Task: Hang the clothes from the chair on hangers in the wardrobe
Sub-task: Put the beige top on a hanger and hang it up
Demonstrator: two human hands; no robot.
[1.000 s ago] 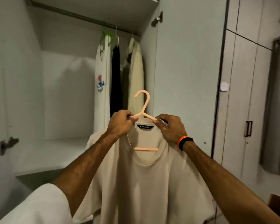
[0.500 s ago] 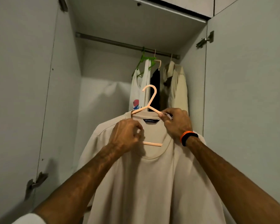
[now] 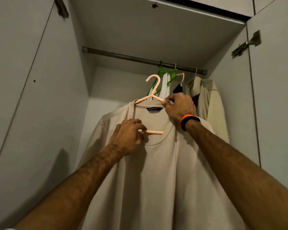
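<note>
I note beige cotton T-shirt on peach plastic hanger, below grey metal rail | right hand pinches shoulder, steadying | left hand grips crossbar, apparently for lift.

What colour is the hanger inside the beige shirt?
Pale orange hanger, clearest in the head view.

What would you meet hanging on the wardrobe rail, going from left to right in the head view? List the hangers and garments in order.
green hanger with a white garment → pale hanger with a black garment → beige shirt. The peach hanger carrying the beige T-shirt is not on the rail yet.
</note>
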